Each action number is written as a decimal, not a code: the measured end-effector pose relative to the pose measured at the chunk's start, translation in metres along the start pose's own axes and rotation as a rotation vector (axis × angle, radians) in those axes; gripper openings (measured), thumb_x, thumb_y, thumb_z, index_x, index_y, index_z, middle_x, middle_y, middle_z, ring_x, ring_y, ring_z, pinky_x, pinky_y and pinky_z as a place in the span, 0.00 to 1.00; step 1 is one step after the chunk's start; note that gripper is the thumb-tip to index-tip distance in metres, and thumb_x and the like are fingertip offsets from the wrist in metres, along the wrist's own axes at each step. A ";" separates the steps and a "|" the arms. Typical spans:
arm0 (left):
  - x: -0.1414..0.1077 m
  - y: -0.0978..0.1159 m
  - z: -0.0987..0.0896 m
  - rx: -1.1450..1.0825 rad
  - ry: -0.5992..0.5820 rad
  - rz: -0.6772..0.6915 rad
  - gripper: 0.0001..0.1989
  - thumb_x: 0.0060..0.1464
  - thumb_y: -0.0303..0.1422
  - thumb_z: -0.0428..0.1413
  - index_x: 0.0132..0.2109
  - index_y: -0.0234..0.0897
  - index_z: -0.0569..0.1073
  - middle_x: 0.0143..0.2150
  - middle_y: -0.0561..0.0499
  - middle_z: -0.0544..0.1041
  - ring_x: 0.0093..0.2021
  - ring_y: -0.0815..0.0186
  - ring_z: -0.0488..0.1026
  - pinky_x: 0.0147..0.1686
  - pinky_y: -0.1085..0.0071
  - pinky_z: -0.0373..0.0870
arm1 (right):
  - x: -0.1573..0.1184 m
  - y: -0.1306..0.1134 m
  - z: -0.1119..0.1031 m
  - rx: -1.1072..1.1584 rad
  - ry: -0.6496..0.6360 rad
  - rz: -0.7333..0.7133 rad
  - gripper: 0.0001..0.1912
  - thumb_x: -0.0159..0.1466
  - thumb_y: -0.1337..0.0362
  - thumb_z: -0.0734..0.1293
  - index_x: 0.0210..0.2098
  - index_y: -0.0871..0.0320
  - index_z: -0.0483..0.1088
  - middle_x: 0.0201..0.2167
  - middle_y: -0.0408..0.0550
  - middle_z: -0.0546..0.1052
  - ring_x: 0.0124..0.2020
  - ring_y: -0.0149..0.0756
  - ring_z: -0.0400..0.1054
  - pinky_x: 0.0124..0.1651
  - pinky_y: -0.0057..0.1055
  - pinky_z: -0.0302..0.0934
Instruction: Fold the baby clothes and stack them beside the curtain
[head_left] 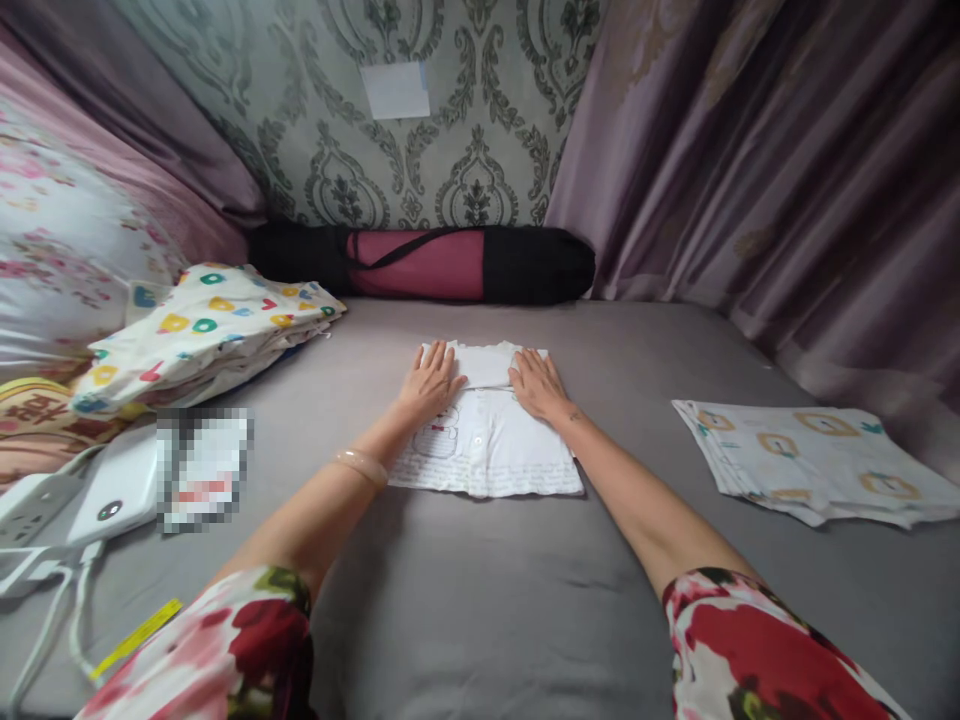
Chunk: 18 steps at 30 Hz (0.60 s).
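Observation:
A small white garment (pixel 487 445) with buttons and a line drawing lies on the grey sheet, its far part folded over toward me. My left hand (pixel 433 383) rests flat on the far left corner of the folded part, fingers stretched out and pointing away. On the far right corner my right hand (pixel 538 382) lies flat too, its fingers extended. Both palms press on the cloth, and neither hand grips anything. The garment's near edge is spread out between my forearms.
Folded printed cloths (pixel 817 460) lie at right. At left are a patterned cloth pile (pixel 217 320), a white power bank (pixel 120 485), a power strip (pixel 34 505) with cables and a yellow strip (pixel 137 638). A black and maroon roll bag (pixel 427 265) lies along the wall.

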<state>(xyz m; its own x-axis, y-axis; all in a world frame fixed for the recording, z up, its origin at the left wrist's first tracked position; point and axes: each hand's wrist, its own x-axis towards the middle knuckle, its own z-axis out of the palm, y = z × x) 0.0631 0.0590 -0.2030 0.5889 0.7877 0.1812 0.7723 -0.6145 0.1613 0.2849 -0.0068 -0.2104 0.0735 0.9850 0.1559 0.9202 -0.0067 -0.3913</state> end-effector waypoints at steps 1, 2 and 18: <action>-0.006 0.007 -0.004 0.002 0.021 0.030 0.32 0.64 0.44 0.41 0.66 0.25 0.56 0.70 0.35 0.52 0.71 0.51 0.41 0.67 0.55 0.33 | -0.005 -0.003 -0.001 -0.013 0.011 -0.034 0.28 0.70 0.59 0.52 0.65 0.68 0.54 0.68 0.59 0.52 0.70 0.42 0.38 0.69 0.44 0.26; -0.014 0.014 -0.007 -0.004 0.023 0.070 0.31 0.64 0.44 0.41 0.66 0.25 0.57 0.69 0.35 0.54 0.71 0.51 0.42 0.68 0.55 0.34 | -0.012 -0.007 -0.001 -0.025 0.020 -0.079 0.28 0.70 0.60 0.52 0.66 0.68 0.54 0.69 0.58 0.51 0.70 0.42 0.37 0.69 0.44 0.26; -0.081 0.047 0.003 -0.034 -0.142 0.260 0.35 0.66 0.48 0.32 0.68 0.26 0.51 0.70 0.36 0.50 0.71 0.56 0.44 0.67 0.57 0.42 | -0.093 -0.052 0.002 -0.192 -0.183 -0.199 0.31 0.70 0.58 0.49 0.68 0.68 0.48 0.70 0.57 0.47 0.71 0.42 0.35 0.69 0.44 0.30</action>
<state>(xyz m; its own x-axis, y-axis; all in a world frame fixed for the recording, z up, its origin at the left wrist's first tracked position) 0.0530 -0.0334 -0.2128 0.7954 0.6002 0.0839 0.5838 -0.7960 0.1597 0.2296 -0.0973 -0.2066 -0.1694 0.9848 0.0396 0.9666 0.1738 -0.1886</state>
